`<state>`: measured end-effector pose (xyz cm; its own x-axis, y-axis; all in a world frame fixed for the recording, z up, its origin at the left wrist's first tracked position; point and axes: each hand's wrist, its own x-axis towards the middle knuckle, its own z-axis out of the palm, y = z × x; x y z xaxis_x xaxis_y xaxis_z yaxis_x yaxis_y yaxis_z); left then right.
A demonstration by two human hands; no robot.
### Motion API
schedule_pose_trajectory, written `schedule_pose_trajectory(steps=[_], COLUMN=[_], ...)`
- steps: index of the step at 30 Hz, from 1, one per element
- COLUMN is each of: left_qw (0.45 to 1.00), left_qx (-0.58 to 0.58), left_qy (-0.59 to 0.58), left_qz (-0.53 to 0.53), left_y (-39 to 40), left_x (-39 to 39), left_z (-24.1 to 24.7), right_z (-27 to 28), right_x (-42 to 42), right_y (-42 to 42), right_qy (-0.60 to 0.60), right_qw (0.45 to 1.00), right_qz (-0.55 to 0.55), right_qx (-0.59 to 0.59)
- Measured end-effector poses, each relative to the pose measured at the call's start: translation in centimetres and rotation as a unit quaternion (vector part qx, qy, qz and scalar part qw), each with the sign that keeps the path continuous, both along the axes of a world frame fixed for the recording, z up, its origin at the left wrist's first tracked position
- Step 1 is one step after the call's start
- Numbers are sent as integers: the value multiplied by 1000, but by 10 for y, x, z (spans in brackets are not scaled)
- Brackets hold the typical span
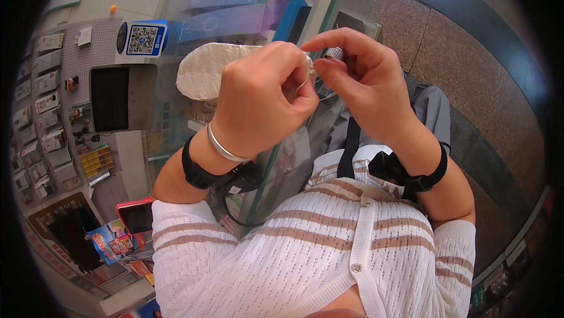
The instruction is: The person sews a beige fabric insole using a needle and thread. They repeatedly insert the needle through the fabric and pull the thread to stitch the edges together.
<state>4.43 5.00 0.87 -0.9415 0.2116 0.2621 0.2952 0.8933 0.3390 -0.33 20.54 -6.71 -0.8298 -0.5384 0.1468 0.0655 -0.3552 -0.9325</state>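
Note:
My left hand (264,93) grips an off-white, sole-shaped fabric pad (205,71) near its right end. The rounded far end of the pad sticks out to the left behind the hand, and its middle is hidden. A thin pale edge or thread shows by the left fingertips. My right hand (365,75) hovers right beside that edge, index finger and thumb curved around it with a small gap. Whether those fingers hold something thin, such as a needle, is too small to tell. A textured metal ring, like a sewing thimble (335,53), sits on a right finger.
Below the hands is a glass display counter (326,5) with blue and purple boxes (220,20) inside. On the left are a printed-code stand (143,38), a dark-screened device (112,97) and a red-framed tablet (135,216). Packaged goods hang on a pegboard (92,49). Tiled floor (454,53) lies right.

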Motion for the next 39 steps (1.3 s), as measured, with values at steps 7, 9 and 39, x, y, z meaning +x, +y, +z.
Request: schedule_pose_trajectory(steps=[7,9,39], left_qw=[983,978,977], left_qx=[114,119,-133], left_qy=[-89,-100,-75], left_qz=[-114,-136,-145], left_y=[-24,-32,-30], left_x=[3,3,-1], left_z=[9,7,39], right_z=[-8,-1,-7], right_x=[3,6,23], right_y=[-7,0,6], right_qy=[-32,-87,76], right_qw=[998,996,989], right_qz=[-48,11,-116], right_qx=[-34,-24,47])
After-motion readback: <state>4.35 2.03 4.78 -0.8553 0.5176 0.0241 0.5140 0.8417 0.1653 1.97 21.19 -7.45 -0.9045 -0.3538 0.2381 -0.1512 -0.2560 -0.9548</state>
